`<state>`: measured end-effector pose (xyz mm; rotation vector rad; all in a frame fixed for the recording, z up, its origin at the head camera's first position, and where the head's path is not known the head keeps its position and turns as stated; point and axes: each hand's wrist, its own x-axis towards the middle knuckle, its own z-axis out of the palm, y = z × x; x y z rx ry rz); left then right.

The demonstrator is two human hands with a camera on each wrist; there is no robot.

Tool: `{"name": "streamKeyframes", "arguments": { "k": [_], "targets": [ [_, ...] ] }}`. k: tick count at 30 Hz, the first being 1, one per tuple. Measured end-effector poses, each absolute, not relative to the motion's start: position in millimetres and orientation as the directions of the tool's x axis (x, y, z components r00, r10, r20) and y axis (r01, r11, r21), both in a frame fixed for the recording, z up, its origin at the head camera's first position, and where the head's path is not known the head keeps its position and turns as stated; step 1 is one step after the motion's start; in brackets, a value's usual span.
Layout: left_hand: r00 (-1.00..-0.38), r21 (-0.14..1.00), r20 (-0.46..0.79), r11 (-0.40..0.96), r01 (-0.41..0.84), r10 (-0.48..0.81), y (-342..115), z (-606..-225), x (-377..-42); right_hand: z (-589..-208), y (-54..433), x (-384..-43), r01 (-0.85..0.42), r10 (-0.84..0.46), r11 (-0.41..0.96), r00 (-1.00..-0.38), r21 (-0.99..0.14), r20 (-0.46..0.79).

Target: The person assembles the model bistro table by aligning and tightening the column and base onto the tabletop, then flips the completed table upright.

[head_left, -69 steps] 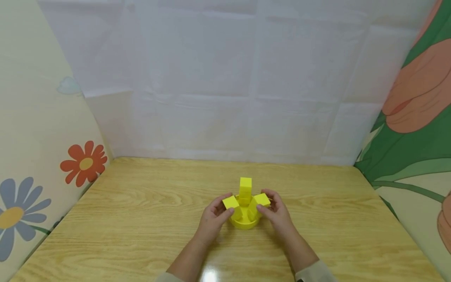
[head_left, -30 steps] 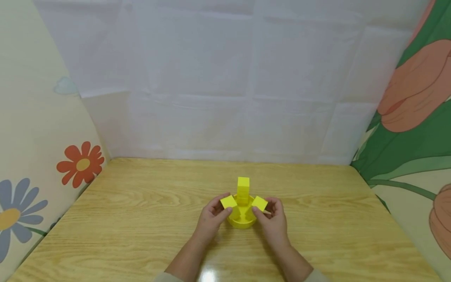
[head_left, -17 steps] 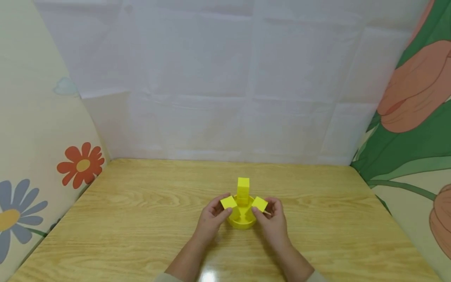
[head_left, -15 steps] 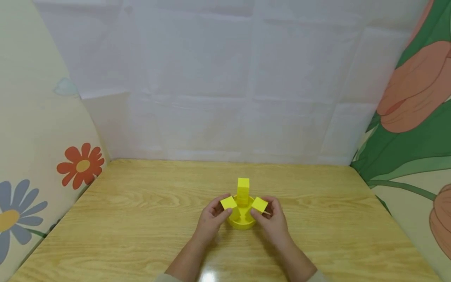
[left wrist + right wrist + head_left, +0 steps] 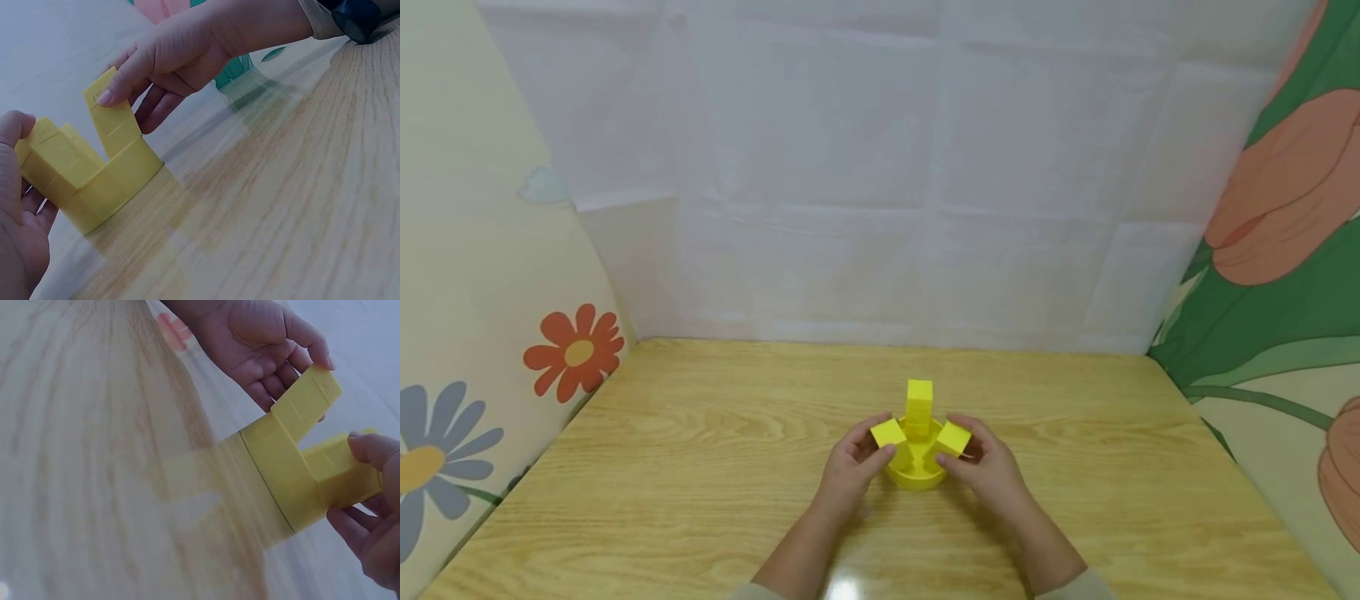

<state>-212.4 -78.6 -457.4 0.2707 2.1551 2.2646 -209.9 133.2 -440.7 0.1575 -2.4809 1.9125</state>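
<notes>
A round, shallow yellow dish [image 5: 916, 482] stands on the table, with three yellow block-like columns rising from it. My left hand [image 5: 844, 477] pinches the left column [image 5: 889, 432] between thumb and fingers. On the other side, my right hand [image 5: 994, 475] holds the right column [image 5: 954, 438], thumb on its near face and fingers behind. The back column [image 5: 919, 402] is untouched and upright. In the left wrist view, the right column [image 5: 115, 119] leans outward from the dish wall [image 5: 119, 190]. The right wrist view shows faint marks on the left column [image 5: 309, 400], too small to read.
The wood-grain table [image 5: 715, 433] extends around the dish on all sides. A white sheet [image 5: 850, 183] hangs behind it. Panels printed with flowers stand at the left [image 5: 467, 292] and right [image 5: 1277, 333].
The right column's top has come slightly nearer to me, and my right hand has shifted its hold, its thumb now lower on the column. My left hand keeps its grip almost unmoved.
</notes>
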Motion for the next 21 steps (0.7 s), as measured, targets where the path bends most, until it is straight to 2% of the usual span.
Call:
{"name": "streamKeyframes", "arguments": {
  "k": [9, 14, 21],
  "targets": [
    [-0.975, 0.988, 0.154, -0.022, 0.153, 0.162, -78.3, -458.0, -210.1, -443.9, 135.9, -212.9, -0.08, -0.031, 0.175, -0.997, -0.981, 0.075],
    [-0.972, 0.991, 0.113, 0.047, 0.125, 0.206, -78.7, -457.8, -208.8, -442.7, 140.5, -214.8, -0.052, -0.007, 0.169, -0.999, -0.984, 0.052],
    [-0.97, 0.987, 0.105, 0.098, 0.129, 0.219, -78.1, -459.4, -209.8, -428.4, 146.7, -211.7, -0.027, -0.028, 0.0, -0.999, -1.0, 0.027]
  ]
}}
